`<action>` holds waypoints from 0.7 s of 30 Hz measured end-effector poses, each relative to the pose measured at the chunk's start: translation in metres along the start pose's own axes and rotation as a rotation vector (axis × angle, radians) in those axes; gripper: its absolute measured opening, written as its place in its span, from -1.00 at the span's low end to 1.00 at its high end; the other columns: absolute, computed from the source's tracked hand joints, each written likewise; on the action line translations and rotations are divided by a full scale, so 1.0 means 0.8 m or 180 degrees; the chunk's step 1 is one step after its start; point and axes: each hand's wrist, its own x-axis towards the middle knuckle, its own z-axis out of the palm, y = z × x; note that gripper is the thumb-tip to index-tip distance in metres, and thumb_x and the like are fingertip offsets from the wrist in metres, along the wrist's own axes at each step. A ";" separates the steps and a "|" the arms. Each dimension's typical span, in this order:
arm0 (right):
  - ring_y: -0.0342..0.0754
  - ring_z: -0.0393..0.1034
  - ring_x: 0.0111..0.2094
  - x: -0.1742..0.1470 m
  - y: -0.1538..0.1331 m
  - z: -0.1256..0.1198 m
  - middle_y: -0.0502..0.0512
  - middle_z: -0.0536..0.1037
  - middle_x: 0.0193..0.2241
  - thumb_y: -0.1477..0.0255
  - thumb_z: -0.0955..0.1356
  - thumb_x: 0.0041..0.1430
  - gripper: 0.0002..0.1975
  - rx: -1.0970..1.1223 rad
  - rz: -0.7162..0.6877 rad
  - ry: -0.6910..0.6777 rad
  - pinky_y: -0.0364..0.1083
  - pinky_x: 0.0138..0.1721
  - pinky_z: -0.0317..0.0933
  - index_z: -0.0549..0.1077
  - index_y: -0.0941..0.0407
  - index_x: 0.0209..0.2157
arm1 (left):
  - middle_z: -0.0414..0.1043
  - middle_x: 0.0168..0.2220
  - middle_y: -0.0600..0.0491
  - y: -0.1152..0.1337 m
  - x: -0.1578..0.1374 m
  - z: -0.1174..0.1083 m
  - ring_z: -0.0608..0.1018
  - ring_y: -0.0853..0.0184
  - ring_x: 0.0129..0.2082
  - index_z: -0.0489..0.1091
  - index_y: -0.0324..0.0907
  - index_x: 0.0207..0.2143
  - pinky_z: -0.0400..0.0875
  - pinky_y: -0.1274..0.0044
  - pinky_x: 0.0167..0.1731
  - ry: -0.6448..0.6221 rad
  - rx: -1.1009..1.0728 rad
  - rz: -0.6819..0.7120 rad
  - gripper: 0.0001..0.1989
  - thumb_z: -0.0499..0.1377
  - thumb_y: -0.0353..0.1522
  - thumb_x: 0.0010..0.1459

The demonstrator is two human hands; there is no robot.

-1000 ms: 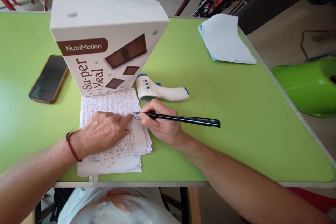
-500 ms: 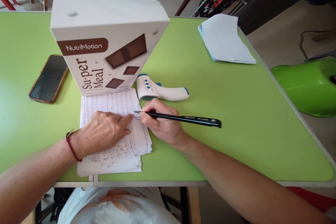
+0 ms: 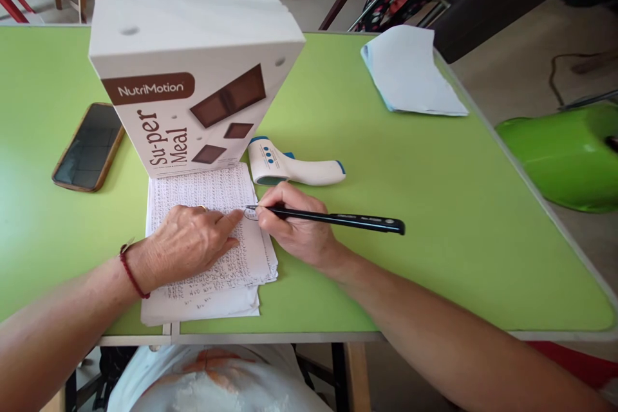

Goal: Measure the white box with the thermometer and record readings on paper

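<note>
The left hand [image 3: 188, 244] lies on the papers [image 3: 207, 190], gripping nothing, a finger just beside the pen tip; the right hand [image 3: 302, 235] pinches the pen [image 3: 338, 218] at their right side. The papers lie at the bench's [image 3: 410, 206] near edge. Dense writing covers most of the top sheet, so it seems largely filled; what remains is unclear. The white box [image 3: 193, 26] stands at their far end, seemingly closed, contents hidden.
</note>
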 end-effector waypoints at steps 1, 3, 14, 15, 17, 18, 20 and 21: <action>-0.22 0.21 -0.64 0.000 0.000 0.000 -0.14 0.35 -0.65 0.54 0.30 0.10 -0.83 -0.0002 0.0003 -0.0005 -0.19 -0.63 0.13 0.24 0.06 -0.51 | 0.49 -0.45 0.09 0.000 0.000 0.000 0.54 0.28 -0.54 0.33 -0.24 -0.05 0.16 0.49 -0.68 0.0010 -0.0001 0.0002 -0.76 0.10 -0.29 0.30; -0.22 0.21 -0.64 -0.001 0.000 -0.001 -0.13 0.35 -0.65 0.53 0.31 0.10 -0.83 -0.0062 0.0016 0.0027 -0.19 -0.63 0.15 0.24 0.05 -0.51 | 0.50 -0.46 0.09 -0.001 -0.001 0.000 0.54 0.29 -0.54 0.33 -0.24 -0.06 0.16 0.49 -0.67 0.0025 0.0001 -0.0004 -0.76 0.10 -0.29 0.30; -0.24 0.18 -0.65 0.001 0.001 -0.001 -0.15 0.32 -0.65 0.55 0.31 0.09 -0.82 -0.0159 -0.0010 0.0071 -0.21 -0.64 0.12 0.23 0.06 -0.51 | 0.48 -0.48 0.10 0.001 0.000 0.000 0.53 0.29 -0.56 0.34 -0.24 -0.06 0.16 0.49 -0.68 0.0090 0.0041 0.0019 -0.76 0.11 -0.28 0.29; -0.24 0.18 -0.65 0.001 0.000 -0.001 -0.15 0.33 -0.65 0.56 0.31 0.09 -0.82 -0.0159 -0.0005 0.0063 -0.21 -0.64 0.12 0.23 0.06 -0.51 | 0.48 -0.47 0.10 0.001 0.000 0.000 0.53 0.29 -0.56 0.34 -0.24 -0.06 0.16 0.50 -0.68 0.0087 0.0035 0.0018 -0.76 0.12 -0.28 0.29; -0.24 0.18 -0.65 0.001 0.000 -0.001 -0.15 0.33 -0.65 0.56 0.30 0.08 -0.82 -0.0166 -0.0009 0.0059 -0.21 -0.64 0.12 0.23 0.06 -0.51 | 0.48 -0.48 0.09 0.001 0.000 0.000 0.53 0.29 -0.56 0.34 -0.24 -0.06 0.16 0.50 -0.68 0.0078 0.0024 0.0026 -0.76 0.11 -0.29 0.30; -0.24 0.18 -0.65 0.001 0.000 -0.001 -0.15 0.32 -0.65 0.57 0.30 0.08 -0.82 -0.0162 -0.0014 0.0057 -0.21 -0.64 0.12 0.23 0.06 -0.52 | 0.48 -0.47 0.09 0.001 0.000 0.000 0.53 0.29 -0.56 0.34 -0.25 -0.06 0.16 0.50 -0.68 0.0068 0.0021 0.0024 -0.76 0.11 -0.29 0.30; -0.25 0.18 -0.65 0.001 0.000 -0.001 -0.15 0.32 -0.65 0.58 0.30 0.07 -0.82 -0.0128 -0.0032 0.0054 -0.22 -0.64 0.12 0.23 0.06 -0.52 | 0.49 -0.47 0.09 0.001 0.000 -0.001 0.54 0.27 -0.55 0.34 -0.25 -0.05 0.16 0.50 -0.68 0.0029 0.0015 0.0012 -0.75 0.11 -0.29 0.30; -0.25 0.18 -0.65 0.001 0.000 -0.002 -0.15 0.32 -0.65 0.58 0.31 0.07 -0.82 -0.0104 -0.0036 0.0052 -0.22 -0.64 0.12 0.23 0.07 -0.52 | 0.49 -0.46 0.09 0.001 0.000 -0.001 0.54 0.26 -0.54 0.34 -0.24 -0.04 0.16 0.49 -0.68 0.0005 0.0014 0.0001 -0.75 0.11 -0.29 0.31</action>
